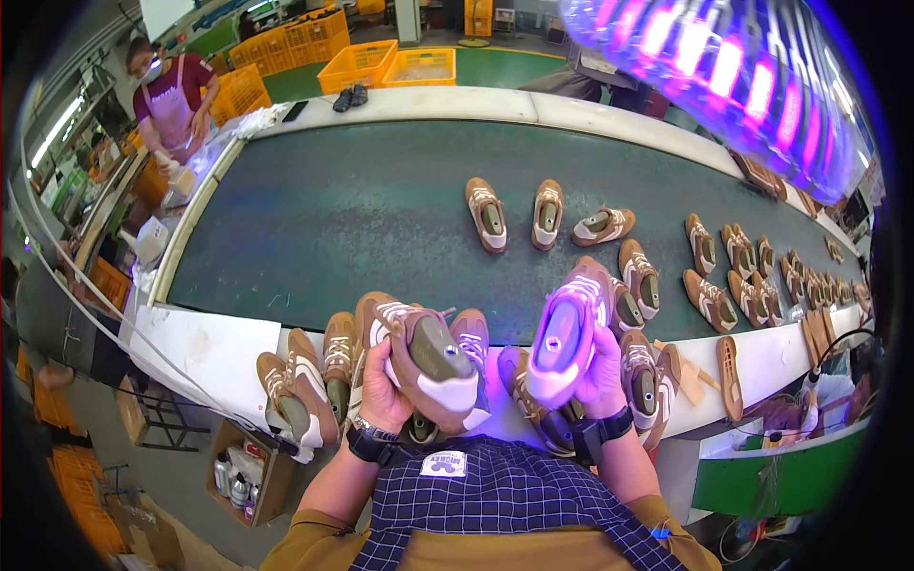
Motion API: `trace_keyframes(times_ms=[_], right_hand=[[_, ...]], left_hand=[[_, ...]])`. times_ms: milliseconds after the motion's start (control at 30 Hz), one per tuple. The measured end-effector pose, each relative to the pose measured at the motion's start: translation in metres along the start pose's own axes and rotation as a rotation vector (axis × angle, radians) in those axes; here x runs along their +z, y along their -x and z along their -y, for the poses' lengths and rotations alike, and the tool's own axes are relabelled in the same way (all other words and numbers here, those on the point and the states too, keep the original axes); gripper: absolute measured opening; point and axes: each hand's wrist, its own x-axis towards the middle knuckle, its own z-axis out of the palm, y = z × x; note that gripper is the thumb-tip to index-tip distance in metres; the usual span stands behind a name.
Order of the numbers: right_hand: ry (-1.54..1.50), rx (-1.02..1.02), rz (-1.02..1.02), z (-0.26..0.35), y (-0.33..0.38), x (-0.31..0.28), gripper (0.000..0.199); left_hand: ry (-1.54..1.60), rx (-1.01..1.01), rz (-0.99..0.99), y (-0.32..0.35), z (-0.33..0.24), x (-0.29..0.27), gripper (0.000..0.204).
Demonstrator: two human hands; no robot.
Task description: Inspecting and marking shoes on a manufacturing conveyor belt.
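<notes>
My left hand (383, 392) is wrapped round the side of a brown sneaker (409, 366) with white laces, a white heel patch and a dark green last inside. Its heel faces me and its toe points up and left. Level with it, my right hand (603, 373) grips another sneaker (571, 333) of the same kind, heel toward me. Violet light colours this second shoe and the fingers. Below and between my hands more sneakers stand on the white ledge, partly hidden, including one (470, 333) just right of the left-hand shoe.
A dark green conveyor belt (333, 219) carries several more sneakers (486, 214), many toward the right. Overhead at the upper right hangs a lamp (705, 67) glowing violet. A person (176, 105) in an apron works at the far left. Yellow crates (357, 65) stand beyond the belt.
</notes>
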Motion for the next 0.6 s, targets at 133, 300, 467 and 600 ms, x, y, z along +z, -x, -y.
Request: trace_keyframes(times_ms=[133, 300, 467, 600], right_hand=[[-0.027, -0.124, -0.018, -0.007, 0.007, 0.017, 0.047], [-0.025, -0.213, -0.089, -0.018, 0.021, 0.015, 0.042], [0.008, -0.256, -0.154, -0.024, 0.027, 0.018, 0.040], [0.013, -0.272, -0.188, -0.024, 0.029, 0.019, 0.039]], left_hand=[[-0.016, -0.025, -0.007, -0.011, 0.009, 0.007, 0.047], [-0.084, 0.024, -0.048, -0.015, 0.020, 0.011, 0.046], [-0.139, 0.091, -0.115, -0.012, 0.023, 0.013, 0.046], [-0.138, 0.100, -0.126, -0.011, 0.025, 0.018, 0.045]])
